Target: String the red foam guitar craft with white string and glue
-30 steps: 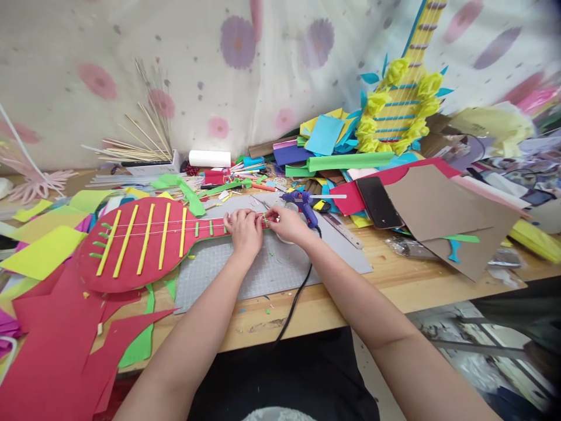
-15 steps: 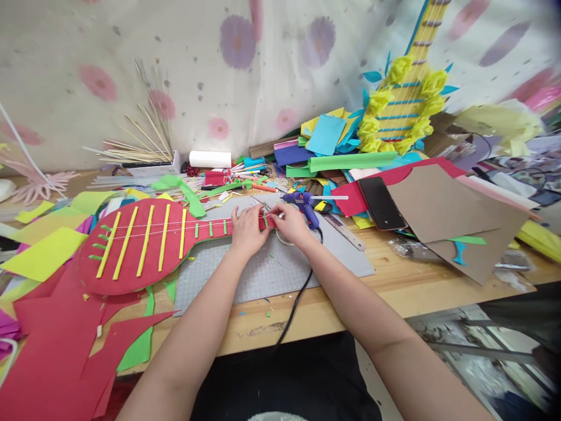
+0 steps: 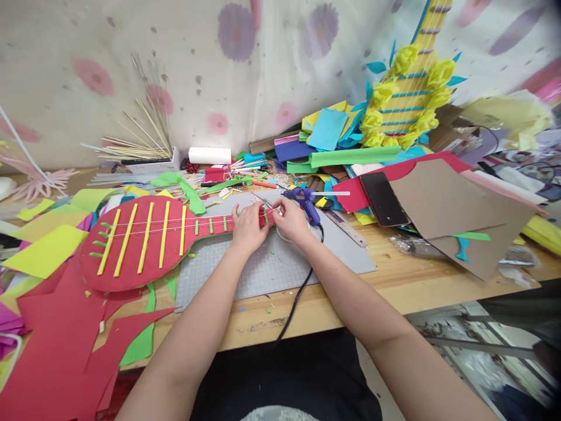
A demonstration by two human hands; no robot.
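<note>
A red paper lute [image 3: 146, 245] lies flat, its round body at the left and its narrow neck pointing right. Yellow strips cross the body, short green strips cross the neck, and thin white strings run along both. My left hand [image 3: 249, 227] grips the neck near its right end, fingertips over the strings. Close beside it, my right hand [image 3: 290, 221] pinches a white string at the neck's end; the fingers partly hide the string's tip. Just behind the right hand rests a blue glue gun [image 3: 302, 197] with a white glue stick in it.
Beneath the hands is a grey cutting mat [image 3: 258, 275], with a metal ruler [image 3: 346, 228] at its right. A phone [image 3: 384, 199] lies by brown cardboard [image 3: 456, 204]. A yellow paper instrument [image 3: 405, 96] leans at the back. Red scraps [image 3: 52, 333] cover the left; a black cord [image 3: 293, 310] crosses the front edge.
My right hand has lifted slightly at the neck's end, with the string still pinched. My left hand keeps its place on the neck. The view has shifted a little.
</note>
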